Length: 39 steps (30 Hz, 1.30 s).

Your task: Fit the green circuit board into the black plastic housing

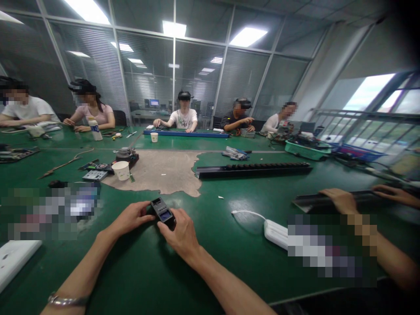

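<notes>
A small black box-shaped device (162, 211) with a grey face and a bluish, screen-like window is held above the green table (138, 280), tilted away to the left. My left hand (135, 217) pinches its far left end between thumb and fingers. Round its near right end, my right hand (182, 232) is closed, thumb along the near edge. The fingers under and behind the device are partly hidden. I cannot make out exactly what kind of device it is.
Beyond my hands lie a brown sheet (164, 170), a paper cup (121, 170), loose electronic parts (95, 174) and a long black rail (256, 170). A white power strip (275, 234) lies right. A co-worker's hand (341, 200) rests on another dark rail. People sit across the table.
</notes>
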### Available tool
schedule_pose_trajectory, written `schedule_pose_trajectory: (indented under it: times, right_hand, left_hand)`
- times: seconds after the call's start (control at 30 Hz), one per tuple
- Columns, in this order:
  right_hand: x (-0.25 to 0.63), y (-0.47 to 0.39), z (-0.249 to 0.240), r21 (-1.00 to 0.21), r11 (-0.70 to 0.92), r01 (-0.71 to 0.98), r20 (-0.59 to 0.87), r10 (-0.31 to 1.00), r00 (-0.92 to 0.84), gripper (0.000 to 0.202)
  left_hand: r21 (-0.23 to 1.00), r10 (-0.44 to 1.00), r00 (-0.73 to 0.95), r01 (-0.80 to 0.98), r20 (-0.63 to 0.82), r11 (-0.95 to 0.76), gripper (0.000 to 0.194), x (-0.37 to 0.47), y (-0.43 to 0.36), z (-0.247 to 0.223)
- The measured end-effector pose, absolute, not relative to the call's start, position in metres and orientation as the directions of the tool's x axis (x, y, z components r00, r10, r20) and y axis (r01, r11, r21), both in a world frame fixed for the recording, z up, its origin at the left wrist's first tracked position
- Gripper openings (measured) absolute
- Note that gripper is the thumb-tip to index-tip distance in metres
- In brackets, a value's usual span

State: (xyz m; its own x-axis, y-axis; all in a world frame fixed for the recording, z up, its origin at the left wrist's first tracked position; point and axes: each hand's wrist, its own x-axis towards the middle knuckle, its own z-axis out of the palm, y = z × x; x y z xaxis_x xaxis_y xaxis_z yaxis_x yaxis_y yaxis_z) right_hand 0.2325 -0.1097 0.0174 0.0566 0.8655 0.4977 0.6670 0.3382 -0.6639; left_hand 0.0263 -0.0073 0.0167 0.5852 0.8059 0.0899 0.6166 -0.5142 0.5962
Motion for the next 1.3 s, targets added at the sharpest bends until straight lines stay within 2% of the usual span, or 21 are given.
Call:
schedule_pose_trajectory:
  times: [0.2,0.37,0.53,0.77,0.97,1.13,1.3]
  right_hand:
    - [0.236,-0.110,0.031,-0.693,0.397,0.602,0.551,0.830,0.086,0.029]
    - [0.252,-0.101,0.038,-0.747,0.372,0.552,0.541,0.822,0.179,0.031]
    - [0.270,-0.088,0.027,-0.707,0.275,0.652,0.519,0.827,0.214,0.028]
    - [0.278,-0.083,0.013,-0.640,0.155,0.752,0.431,0.883,0.185,0.029]
    - [0.280,-0.084,0.007,-0.580,0.097,0.809,0.399,0.900,0.178,0.043]
    - [0.277,-0.086,0.014,-0.607,0.131,0.784,0.425,0.887,0.180,0.024]
    - [0.268,-0.095,0.031,-0.701,0.259,0.664,0.480,0.861,0.171,0.023]
  left_hand:
    - [0.599,0.806,0.586,0.617,0.083,-0.511,0.048,0.025,-0.008,0.017]
    - [0.582,0.805,0.587,0.626,0.088,-0.519,0.044,0.024,-0.008,0.019]
    - [0.534,0.780,0.618,0.628,0.098,-0.566,0.029,0.024,-0.009,0.022]
    - [0.514,0.776,0.621,0.632,0.112,-0.580,0.030,0.026,-0.011,0.023]
    - [0.510,0.776,0.619,0.632,0.121,-0.583,0.031,0.026,-0.012,0.024]
    - [0.511,0.779,0.615,0.635,0.119,-0.579,0.031,0.027,-0.014,0.027]
    - [0.525,0.787,0.605,0.634,0.121,-0.568,0.030,0.027,-0.015,0.028]
